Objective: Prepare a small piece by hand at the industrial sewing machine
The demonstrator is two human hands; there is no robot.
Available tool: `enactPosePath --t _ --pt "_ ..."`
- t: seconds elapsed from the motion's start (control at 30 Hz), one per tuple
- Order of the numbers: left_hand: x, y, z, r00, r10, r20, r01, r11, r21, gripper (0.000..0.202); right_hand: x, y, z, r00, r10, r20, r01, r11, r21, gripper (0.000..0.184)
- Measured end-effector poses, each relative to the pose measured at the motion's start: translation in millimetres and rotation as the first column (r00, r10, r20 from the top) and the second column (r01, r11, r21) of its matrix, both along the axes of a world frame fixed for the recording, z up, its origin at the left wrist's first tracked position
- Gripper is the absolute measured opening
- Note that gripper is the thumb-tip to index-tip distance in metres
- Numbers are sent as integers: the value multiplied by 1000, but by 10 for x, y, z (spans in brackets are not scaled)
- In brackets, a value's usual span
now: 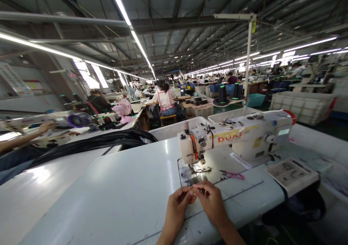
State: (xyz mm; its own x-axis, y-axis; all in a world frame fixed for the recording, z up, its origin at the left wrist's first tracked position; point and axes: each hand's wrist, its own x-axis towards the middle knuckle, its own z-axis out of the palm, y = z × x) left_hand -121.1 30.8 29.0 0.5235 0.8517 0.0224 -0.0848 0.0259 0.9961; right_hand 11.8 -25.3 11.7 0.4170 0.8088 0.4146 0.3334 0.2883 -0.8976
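Sewing table (108, 198), one machine (236, 140), left hand (176, 210) touching right hand (210, 201)

The lone head-worn view looks forward and down, close above the sewing table (103, 198), reaching the far ceiling (174, 31).

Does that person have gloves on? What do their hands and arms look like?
No gloves! The left hand and right hand are bare, with no ring or watch showing. Their forearms are bare too, and no sleeve shows.

Sewing factory, with industrial sewing machine (236, 140)
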Motion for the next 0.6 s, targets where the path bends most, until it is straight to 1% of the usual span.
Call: enactPosePath --t 0.1,0.23,0.3,0.4,0.47,0.53,0.57,0.6 --pt "-10 -5 -13 1000 -15 1 15 1000 27 32 -12 0 -20 997 16 -71 -17 1000 -6 19" --pt "-22 0 -14 1000 2 -21 0 999 51 34 -21 -9 -18 968 46 -246 -68 994 -81 28" --pt "-16 2 -9 999 19 -47 -16 998 58 37 -6 -4 -11 931 68 -357 -116 987 -115 37" --pt "10 -15 -5 992 58 -109 -50 996 78 45 43 8 8 855 127 -502 -191 979 -77 45" --pt "30 -42 -9 982 99 -161 -82 991 107 48 76 5 26 803 175 -570 -232 972 -29 43" --pt "45 -67 -15 967 136 -217 -104 982 155 47 87 -15 43 767 228 -599 -297 955 -17 38" --pt "48 -75 -17 957 154 -244 -112 977 181 45 82 -29 50 775 248 -581 -317 948 -18 35" --pt "49 -78 -19 950 169 -262 -118 973 200 44 70 -44 56 802 263 -537 -325 945 -24 32"
